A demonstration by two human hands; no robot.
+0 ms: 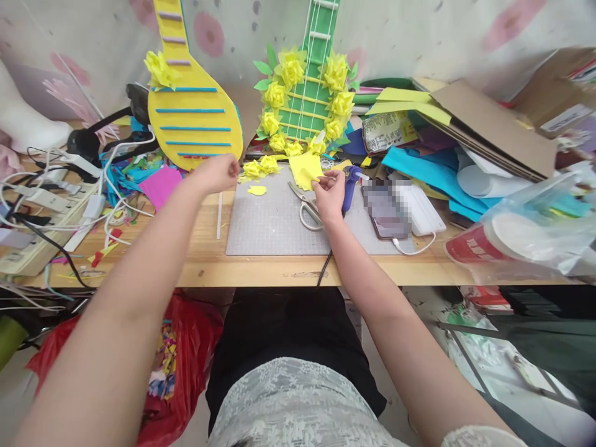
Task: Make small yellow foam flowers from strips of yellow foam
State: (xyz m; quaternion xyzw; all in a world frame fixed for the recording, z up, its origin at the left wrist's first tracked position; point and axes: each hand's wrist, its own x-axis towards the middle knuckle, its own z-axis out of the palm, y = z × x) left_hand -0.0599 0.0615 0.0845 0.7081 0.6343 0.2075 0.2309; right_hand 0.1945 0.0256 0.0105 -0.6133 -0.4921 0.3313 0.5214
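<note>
My left hand (218,173) is closed, its fingers curled together, in front of the lower edge of a yellow lute-shaped cutout (200,118). Whatever its fingertips may hold is hidden. Beside it lie yellow paper flowers (261,166) and a loose yellow paper petal (257,190). My right hand (331,194) pinches the right edge of a yellow paper sheet (305,169). Scissors (310,214) lie open on the grey cutting mat (270,233), just left of my right wrist. A blue glue gun (350,189) lies right behind that hand.
A green instrument cutout ringed with yellow flowers (305,108) stands at the back. To the right are a phone (384,214), a white power bank (421,208), stacked cardboard (498,124) and a bagged cup (484,242). Cables and a power strip (51,226) crowd the left.
</note>
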